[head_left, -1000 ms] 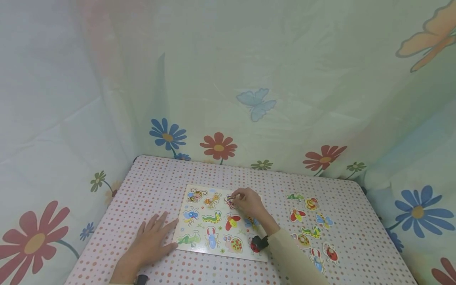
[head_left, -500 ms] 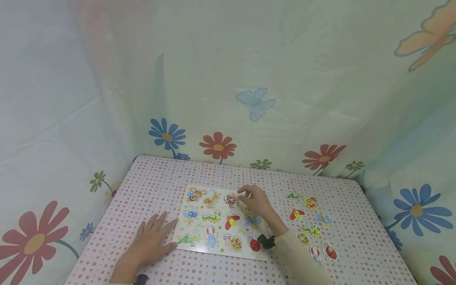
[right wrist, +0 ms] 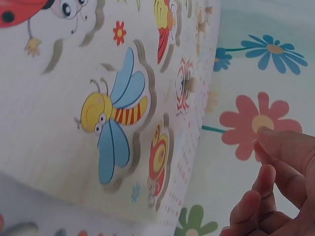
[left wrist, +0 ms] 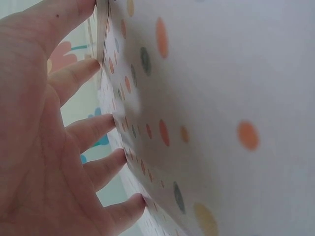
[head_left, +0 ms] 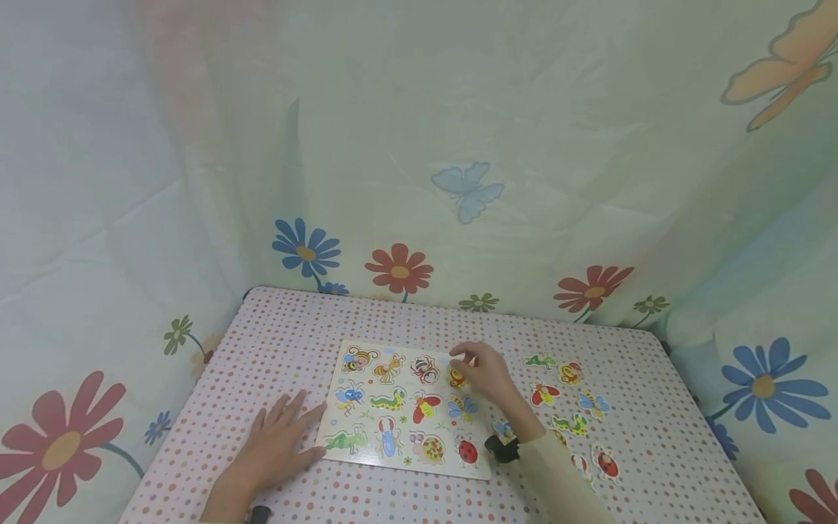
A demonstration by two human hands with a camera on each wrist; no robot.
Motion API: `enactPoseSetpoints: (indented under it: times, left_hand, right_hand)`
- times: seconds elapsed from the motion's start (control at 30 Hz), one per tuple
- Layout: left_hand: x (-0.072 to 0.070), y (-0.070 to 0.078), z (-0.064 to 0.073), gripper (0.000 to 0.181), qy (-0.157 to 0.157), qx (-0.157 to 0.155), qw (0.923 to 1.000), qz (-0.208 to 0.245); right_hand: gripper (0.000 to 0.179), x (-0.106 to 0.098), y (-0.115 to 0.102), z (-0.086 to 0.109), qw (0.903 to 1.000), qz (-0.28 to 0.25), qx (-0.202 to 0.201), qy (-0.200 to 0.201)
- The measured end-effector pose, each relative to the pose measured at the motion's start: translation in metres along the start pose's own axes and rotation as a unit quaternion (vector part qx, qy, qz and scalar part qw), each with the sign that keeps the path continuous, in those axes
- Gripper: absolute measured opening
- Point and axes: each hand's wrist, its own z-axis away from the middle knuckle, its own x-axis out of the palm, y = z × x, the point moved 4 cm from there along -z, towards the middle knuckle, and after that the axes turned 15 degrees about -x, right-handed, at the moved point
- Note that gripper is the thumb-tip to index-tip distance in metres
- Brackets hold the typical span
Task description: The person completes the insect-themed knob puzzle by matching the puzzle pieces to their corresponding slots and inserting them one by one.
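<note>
A wooden insect puzzle board (head_left: pixel 376 460) lies on the dotted table. My left hand (head_left: pixel 268 451) rests flat on the cloth, fingers spread, with its index finger and thumb touching the board's left edge. Over the board's top right corner hovers my right hand (head_left: pixel 489 375), holding nothing, its fingers loosely bent. In the right wrist view the thumb and index fingertip (right wrist: pixel 260 135) are close together. Near that hand are the spider piece (head_left: pixel 424 370), sitting in its slot with a small peg, and the butterfly recess (head_left: pixel 457 375). Bee (head_left: pixel 358 359) and ant (head_left: pixel 388 370) pieces sit in the top row.
Loose pieces lie right of the board: a grasshopper (head_left: pixel 540 361), a butterfly (head_left: pixel 570 373), a firefly (head_left: pixel 545 394), a blue-winged insect (head_left: pixel 594 404), a caterpillar (head_left: pixel 571 424) and a ladybug (head_left: pixel 607 463). My right forearm partly covers others. A printed curtain (head_left: pixel 366 182) hangs behind the table.
My right hand has let go of the spider piece and shifted right, uncovering it and then part of the butterfly recess. The left hand stays where it was.
</note>
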Motion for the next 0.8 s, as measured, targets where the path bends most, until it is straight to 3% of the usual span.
enactPoseSetpoints:
  times: [0.57,0.8]
  left_hand:
    - [0.002,-0.001,0.000,0.071,0.001,-0.002,1.0000,-0.001]
    - [0.001,0.000,0.000,0.071,0.001,-0.004,1.0000,0.000]
  right_hand:
    - [0.015,-0.039,0.026,0.024,0.9983,0.040,0.018,0.037]
    - [0.017,-0.052,0.044,0.035,0.9968,0.043,0.045,0.050]
